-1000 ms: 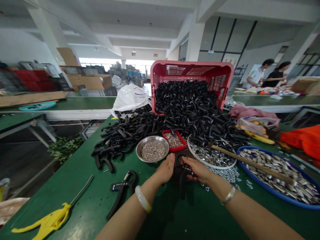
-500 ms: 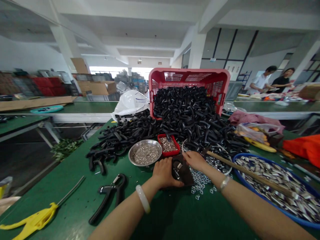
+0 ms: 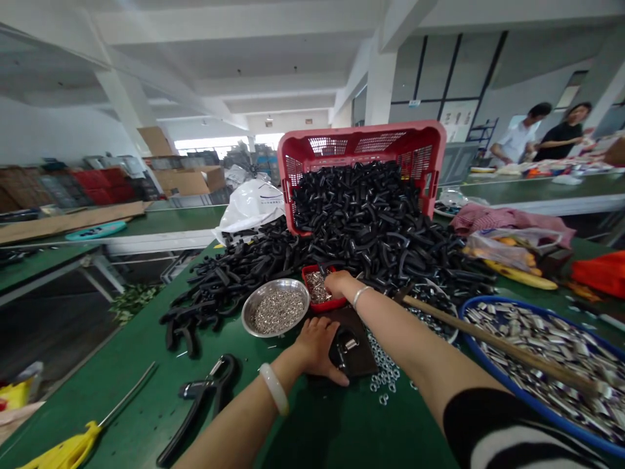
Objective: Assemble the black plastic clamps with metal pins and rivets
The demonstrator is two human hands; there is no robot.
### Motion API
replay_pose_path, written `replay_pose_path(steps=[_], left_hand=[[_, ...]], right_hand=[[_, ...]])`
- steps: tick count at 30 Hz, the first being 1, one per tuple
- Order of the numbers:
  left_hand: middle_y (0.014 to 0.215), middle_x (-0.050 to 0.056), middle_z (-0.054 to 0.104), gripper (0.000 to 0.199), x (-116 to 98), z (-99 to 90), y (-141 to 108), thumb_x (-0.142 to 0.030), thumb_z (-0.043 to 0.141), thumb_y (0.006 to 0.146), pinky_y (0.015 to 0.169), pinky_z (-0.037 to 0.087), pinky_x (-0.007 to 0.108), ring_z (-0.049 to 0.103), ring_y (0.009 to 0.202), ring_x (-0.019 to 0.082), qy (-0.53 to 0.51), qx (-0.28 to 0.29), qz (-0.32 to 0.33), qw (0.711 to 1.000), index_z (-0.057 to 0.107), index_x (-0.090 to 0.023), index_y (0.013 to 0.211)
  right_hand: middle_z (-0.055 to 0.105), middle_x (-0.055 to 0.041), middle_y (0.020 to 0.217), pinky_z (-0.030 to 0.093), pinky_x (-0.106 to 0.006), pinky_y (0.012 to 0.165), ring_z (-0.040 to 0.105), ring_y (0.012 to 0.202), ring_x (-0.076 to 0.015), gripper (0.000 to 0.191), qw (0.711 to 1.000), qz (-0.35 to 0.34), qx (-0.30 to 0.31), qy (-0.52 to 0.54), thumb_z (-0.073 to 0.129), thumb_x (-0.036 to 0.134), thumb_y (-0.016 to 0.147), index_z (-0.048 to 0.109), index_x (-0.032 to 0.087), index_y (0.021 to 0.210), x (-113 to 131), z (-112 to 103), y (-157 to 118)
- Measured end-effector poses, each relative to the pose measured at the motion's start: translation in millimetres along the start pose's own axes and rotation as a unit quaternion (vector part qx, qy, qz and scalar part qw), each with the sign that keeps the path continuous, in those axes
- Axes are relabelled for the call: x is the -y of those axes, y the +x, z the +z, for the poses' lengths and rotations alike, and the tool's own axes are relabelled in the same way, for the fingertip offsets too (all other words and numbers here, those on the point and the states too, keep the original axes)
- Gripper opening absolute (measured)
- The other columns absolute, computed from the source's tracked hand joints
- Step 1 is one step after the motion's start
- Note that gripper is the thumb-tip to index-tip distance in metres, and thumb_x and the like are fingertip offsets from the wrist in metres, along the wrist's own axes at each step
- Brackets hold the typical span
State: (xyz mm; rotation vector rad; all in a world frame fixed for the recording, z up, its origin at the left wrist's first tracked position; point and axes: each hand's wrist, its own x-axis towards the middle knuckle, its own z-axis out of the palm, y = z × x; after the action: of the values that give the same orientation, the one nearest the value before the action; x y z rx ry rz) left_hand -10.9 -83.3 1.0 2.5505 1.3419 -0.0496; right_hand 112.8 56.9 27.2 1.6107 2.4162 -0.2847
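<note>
My left hand (image 3: 317,348) sits on a black plastic hand grip (image 3: 344,352) with a small metal spring showing, and the grip lies on a dark brown pad (image 3: 359,339). My right hand (image 3: 338,283) reaches forward into a small red tray (image 3: 319,303) of tiny metal parts, its fingertips among them. Whatever those fingers pinch is hidden. A steel bowl (image 3: 276,307) of small metal pieces stands left of the tray. Behind them spreads a heap of black plastic grip halves (image 3: 371,221), spilling from a tilted pink-red basket (image 3: 361,146).
A finished black grip (image 3: 208,404) and a yellow tool (image 3: 68,453) lie on the green bench (image 3: 127,365). Right stand a blue tray of metal clips (image 3: 547,352), a wooden handle (image 3: 493,342) and loose washers (image 3: 383,371). Two people (image 3: 547,140) work at a far bench.
My right hand has left the black grip and moved forward into the red tray. My left hand stays on the grip. The view has tilted slightly, and a striped sleeve now shows at lower right.
</note>
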Motion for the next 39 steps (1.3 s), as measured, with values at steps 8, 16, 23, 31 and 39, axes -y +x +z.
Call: replay_pose_path(steps=[8, 16, 23, 31, 39], left_hand=[[0.117, 0.011, 0.054, 0.073, 16.5, -28.1, 12.3, -0.060, 0.065, 0.052, 0.090, 0.036, 0.038, 0.048, 0.105, 0.029, -0.183, -0.077, -0.007, 0.980, 0.055, -0.021, 0.113], [0.068, 0.002, 0.060, 0.027, 31.6, -40.0, 62.8, -0.031, 0.056, 0.075, 0.049, 0.037, 0.020, 0.049, 0.053, 0.009, -0.483, -0.163, -0.189, 0.839, 0.061, -0.014, 0.095], [0.056, -0.006, 0.048, 0.037, 34.8, -36.6, 70.2, -0.042, 0.063, 0.068, 0.036, 0.020, 0.016, 0.034, 0.037, 0.002, -0.603, -0.132, -0.194, 0.762, 0.058, -0.015, 0.093], [0.050, -0.008, 0.044, 0.034, 32.8, -35.0, 49.9, -0.032, 0.063, 0.068, 0.037, 0.014, 0.016, 0.028, 0.035, 0.001, -0.640, -0.077, -0.185, 0.742, 0.058, -0.018, 0.099], [0.070, 0.001, 0.063, 0.020, 16.9, -7.0, 10.5, -0.029, 0.054, 0.073, 0.053, 0.039, 0.023, 0.052, 0.051, 0.010, -0.369, -0.074, -0.129, 0.917, 0.062, -0.016, 0.084]], right_hand=[[0.065, -0.0042, 0.085, 0.043, -0.026, 0.073, 0.059, 0.083, -0.0161, 0.017, 0.968, -0.048, -0.161, 0.186, 0.055, 0.028, 0.078, 0.065, 0.017, 0.085, -29.6, 22.1, -14.0], [0.067, -0.0052, 0.076, 0.044, -0.023, 0.060, 0.058, 0.067, -0.0126, 0.030, 0.882, -0.100, -0.241, 0.391, 0.050, 0.035, 0.077, 0.063, 0.010, 0.086, -25.8, 36.8, -23.5], [0.066, -0.0036, 0.077, 0.044, -0.024, 0.067, 0.058, 0.072, -0.0133, 0.030, 0.845, -0.127, -0.255, 0.453, 0.051, 0.038, 0.075, 0.064, 0.012, 0.084, -24.1, 30.3, -31.5], [0.067, -0.0041, 0.082, 0.044, -0.028, 0.071, 0.058, 0.076, -0.0156, 0.025, 0.854, -0.094, -0.246, 0.448, 0.052, 0.028, 0.074, 0.065, 0.015, 0.091, -21.1, 36.2, -64.3], [0.063, -0.0089, 0.095, 0.041, -0.032, 0.080, 0.058, 0.086, -0.0204, 0.029, 0.953, -0.014, -0.194, 0.231, 0.048, 0.018, 0.077, 0.063, 0.020, 0.102, -17.8, 88.4, -148.9]])
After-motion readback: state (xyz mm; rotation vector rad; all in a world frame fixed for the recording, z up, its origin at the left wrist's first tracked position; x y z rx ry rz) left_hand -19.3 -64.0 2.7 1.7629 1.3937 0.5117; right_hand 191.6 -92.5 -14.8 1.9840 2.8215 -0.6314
